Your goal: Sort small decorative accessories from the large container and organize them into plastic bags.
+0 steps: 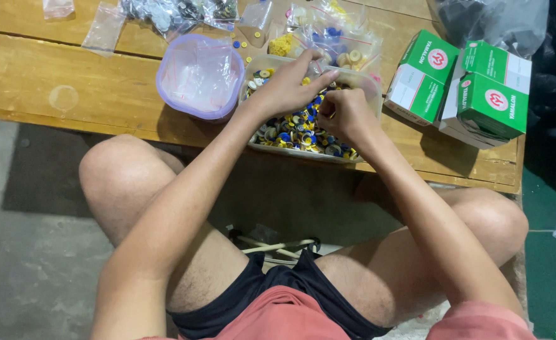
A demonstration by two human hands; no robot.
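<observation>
Pinching at something small, the fingers of my right hand (347,116) are curled in tight over the clear plastic tub (369,85); whatever they grip is too small and too hidden for me to tell, though it looks like one of the little round caps (297,129) heaped below. My left hand (287,88) rests just beside it, fingers (319,79) stretched loosely forward over the heap and holding nothing I can see, likely so it can steady or sort while the other hand picks.

The tub sits at the near edge of the tabletop (70,88), close enough that both wrists hang over it without reaching. It is filled with a jumble of blue, yellow, white and grey caps. Touching its left side is a round lilac-rimmed container (199,75) with clear plastic lying in it, kept within easy reach of my left hand.

Behind the tub lie small clear zip bags (338,41), some with yellow or blue pieces inside, others nearly flat. At the far left are two more thin empty-looking bags (105,28).

To my right, well apart from the tub, stand green and white cardboard boxes (489,104), rectangular, each bearing a round red and white emblem, stacked and leaning together. A grey plastic sack (498,19) bulges behind them.
</observation>
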